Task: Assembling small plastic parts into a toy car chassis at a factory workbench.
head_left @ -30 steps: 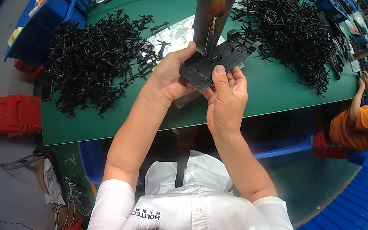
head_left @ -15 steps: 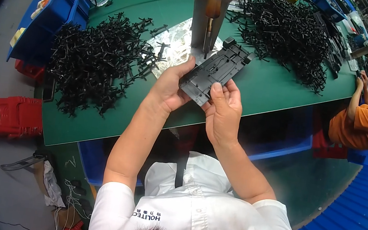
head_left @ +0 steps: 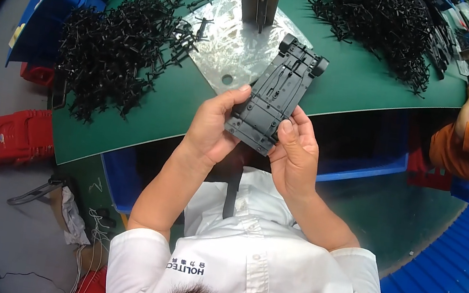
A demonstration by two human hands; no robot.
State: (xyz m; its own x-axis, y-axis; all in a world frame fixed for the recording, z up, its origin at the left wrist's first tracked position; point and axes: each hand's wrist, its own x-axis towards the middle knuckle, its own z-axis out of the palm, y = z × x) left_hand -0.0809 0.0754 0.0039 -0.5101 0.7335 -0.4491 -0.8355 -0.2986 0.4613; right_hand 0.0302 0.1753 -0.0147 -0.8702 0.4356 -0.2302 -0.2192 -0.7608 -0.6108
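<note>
Black plastic chassis plate [head_left: 274, 95] is sitting gripped between my left hand [head_left: 213, 127] and right hand [head_left: 296, 158], lifted above the near edge of the green tabletop [head_left: 150, 107]. Heaps of black plastic parts [head_left: 113, 48] are lying to its left.

Green bench [head_left: 149, 110], two heaps of black parts [head_left: 116, 46] [head_left: 378, 23], silvery plate [head_left: 231, 44]

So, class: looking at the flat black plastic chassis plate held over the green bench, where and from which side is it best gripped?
Grip the chassis plate at its near short end, from the two long edges, as the left hand and right hand do now. It is flat and narrow, so thumbs on top pinch it steadily.
</note>
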